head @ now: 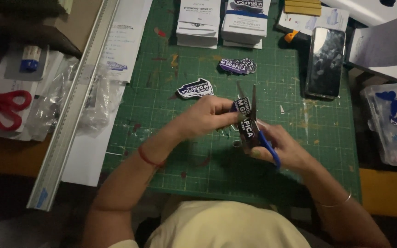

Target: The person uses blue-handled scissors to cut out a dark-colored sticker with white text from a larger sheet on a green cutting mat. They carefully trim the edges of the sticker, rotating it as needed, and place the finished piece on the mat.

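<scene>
My left hand (205, 115) pinches a dark printed sticker (246, 120) with white lettering, held above the green cutting mat (194, 156). My right hand (286, 149) grips blue-handled scissors (253, 117), whose blades are spread apart and point away from me along the sticker's edge. One cut-out sticker (195, 88) lies on the mat just beyond my left hand. A small pile of the same stickers (238, 65) sits further back.
Stacks of white cards (221, 20) stand at the mat's far edge. A phone (325, 62) lies at the right, a clear plastic box (391, 124) beyond it. Left of the mat are a long metal ruler (76, 103), crumpled plastic bags (76, 103) and red scissors (3, 105).
</scene>
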